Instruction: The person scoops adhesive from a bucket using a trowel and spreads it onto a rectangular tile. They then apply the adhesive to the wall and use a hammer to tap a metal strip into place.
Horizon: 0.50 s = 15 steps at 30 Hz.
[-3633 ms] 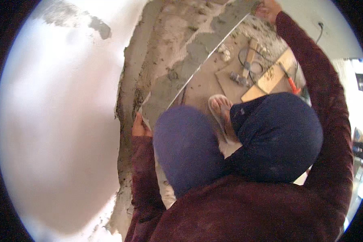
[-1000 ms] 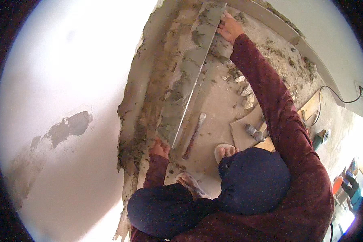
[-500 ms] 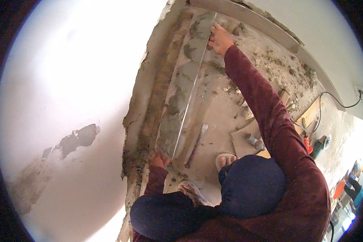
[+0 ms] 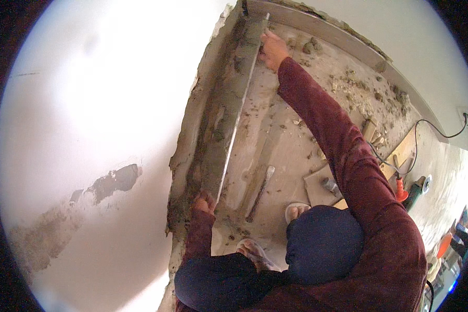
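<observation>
A long, narrow tile strip [image 4: 237,91], its upper face smeared with grey mortar, stretches along the base of the left wall. My right hand [image 4: 273,50] grips its far end by the right edge. At the near end, my left hand [image 4: 205,202] has its fingers closed on the strip. The strip's pale edge faces the floor side, and its other long side lies close to the rough, stripped band [image 4: 184,145] at the wall's foot. Whether it touches the wall, I cannot tell.
A long thin tool [image 4: 260,193] lies on the dusty floor by my feet. Mortar lumps [image 4: 311,47] and rubble are scattered beyond. To the right are a wooden board [image 4: 403,148], a green angle grinder [image 4: 416,192], an orange-handled tool [image 4: 401,191] and a black cable [image 4: 414,143].
Both hands have moved the strip leftward, closer to the wall, and its mortared face looks narrower and more tilted. The view has shifted slightly.
</observation>
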Tool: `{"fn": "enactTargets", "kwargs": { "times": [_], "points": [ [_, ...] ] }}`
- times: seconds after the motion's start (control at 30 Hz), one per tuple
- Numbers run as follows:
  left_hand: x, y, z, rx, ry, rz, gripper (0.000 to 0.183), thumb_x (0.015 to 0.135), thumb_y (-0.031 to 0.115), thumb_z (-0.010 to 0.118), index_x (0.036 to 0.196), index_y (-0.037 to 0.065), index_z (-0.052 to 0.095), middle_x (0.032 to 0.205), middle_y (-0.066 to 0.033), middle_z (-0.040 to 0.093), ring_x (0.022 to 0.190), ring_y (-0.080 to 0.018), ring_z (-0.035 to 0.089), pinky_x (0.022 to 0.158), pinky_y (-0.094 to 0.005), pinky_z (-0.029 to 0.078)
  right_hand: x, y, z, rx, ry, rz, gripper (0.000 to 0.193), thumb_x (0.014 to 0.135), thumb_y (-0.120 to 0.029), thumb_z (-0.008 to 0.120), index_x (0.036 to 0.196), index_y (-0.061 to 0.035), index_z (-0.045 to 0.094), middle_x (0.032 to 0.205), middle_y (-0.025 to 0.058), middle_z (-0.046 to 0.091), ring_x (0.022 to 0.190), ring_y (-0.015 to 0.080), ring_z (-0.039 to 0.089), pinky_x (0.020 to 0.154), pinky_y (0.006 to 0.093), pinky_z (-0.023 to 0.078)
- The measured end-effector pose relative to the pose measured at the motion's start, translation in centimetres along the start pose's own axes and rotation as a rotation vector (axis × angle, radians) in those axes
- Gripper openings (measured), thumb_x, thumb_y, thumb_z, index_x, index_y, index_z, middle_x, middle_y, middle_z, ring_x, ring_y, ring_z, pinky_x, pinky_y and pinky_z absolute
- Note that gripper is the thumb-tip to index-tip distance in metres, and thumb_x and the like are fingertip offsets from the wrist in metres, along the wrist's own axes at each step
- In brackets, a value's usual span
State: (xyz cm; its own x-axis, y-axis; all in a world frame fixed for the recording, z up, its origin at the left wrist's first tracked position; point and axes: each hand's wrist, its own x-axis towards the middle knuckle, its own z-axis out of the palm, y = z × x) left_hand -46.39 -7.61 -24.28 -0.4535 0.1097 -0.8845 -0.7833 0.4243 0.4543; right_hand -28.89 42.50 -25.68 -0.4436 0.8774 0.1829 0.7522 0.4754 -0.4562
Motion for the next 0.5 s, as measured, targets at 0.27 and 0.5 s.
{"fn": "enactTargets", "kwargs": {
  "times": [0.27, 0.5],
  "points": [
    [8.2, -3.8, -6.6, -0.193, -0.008, -0.107, 0.021, 0.087, 0.022, 0.053, 0.09, 0.002, 0.057, 0.078, -0.0058, 0.054, 0.072, -0.0163, 0.053, 0.06, -0.0293, 0.048, 1.4, -7.9, -2.2, 1.29, 0.062, 0.669, 0.044, 0.086, -0.021, 0.053, 0.129, -0.017, 0.044, 0.114, 0.0068, 0.053, 0.098, 0.0212, 0.052, 0.075, 0.0452, 0.047],
    [-1.2, 1.2, -1.1, 0.608, -0.204, 0.472, 0.023, 0.087, 0.012, 0.048, 0.101, -0.002, 0.059, 0.096, -0.0105, 0.06, 0.083, -0.0178, 0.057, 0.07, -0.0272, 0.052, 2.6, -6.8, 0.4, 1.047, 0.177, 0.425, 0.051, 0.085, -0.018, 0.051, 0.133, -0.0122, 0.037, 0.131, 0.0133, 0.042, 0.109, 0.0236, 0.049, 0.088, 0.0332, 0.041]
  ]
}}
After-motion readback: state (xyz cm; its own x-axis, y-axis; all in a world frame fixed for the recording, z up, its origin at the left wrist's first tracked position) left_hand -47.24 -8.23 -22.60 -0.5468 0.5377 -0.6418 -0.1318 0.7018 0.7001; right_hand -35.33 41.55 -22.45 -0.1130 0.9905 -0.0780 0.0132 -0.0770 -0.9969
